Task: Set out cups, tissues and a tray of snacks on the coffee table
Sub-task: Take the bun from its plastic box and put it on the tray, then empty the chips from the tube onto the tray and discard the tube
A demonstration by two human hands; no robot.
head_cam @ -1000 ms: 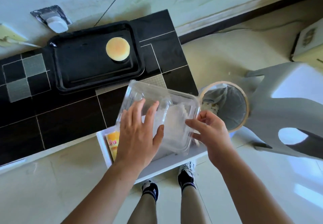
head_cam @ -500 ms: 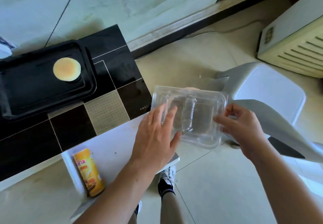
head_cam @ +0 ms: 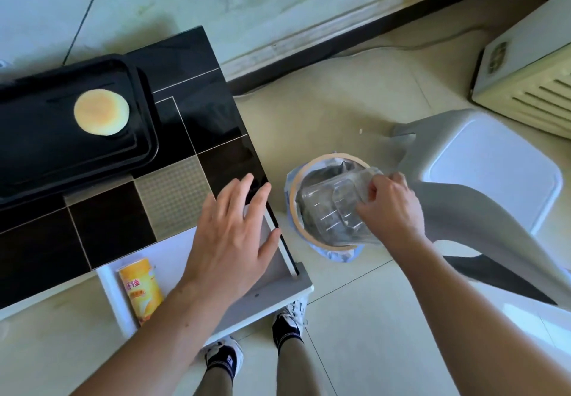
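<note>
**Clear plastic box over the bin, one cake on the tray**

Clear plastic is what my right hand [head_cam: 391,210] grips: an empty clamshell snack box [head_cam: 332,207], held by its right edge with my fingers closed on it. The box is tilted and sits over the mouth of the round waste bin [head_cam: 296,219], which has a tan rim and a pale bag inside. The bin stands on the floor, between the corner of the worktop [head_cam: 191,99] and a white plastic stool [head_cam: 491,176].

My left hand [head_cam: 234,238] is released, with fingers spread and holding nothing. It hovers above the right corner of the worktop and above the open white drawer [head_cam: 265,299] under it. In the drawer lies a yellow can of crisps [head_cam: 140,290], on its side, to the left of my wrist.

On the black tiled worktop, at the far left, is the black tray [head_cam: 61,154]. One round yellow cake [head_cam: 101,112] lies on it, near the upper middle. My two feet in dark socks and light shoes are on the floor below the drawer.
</note>
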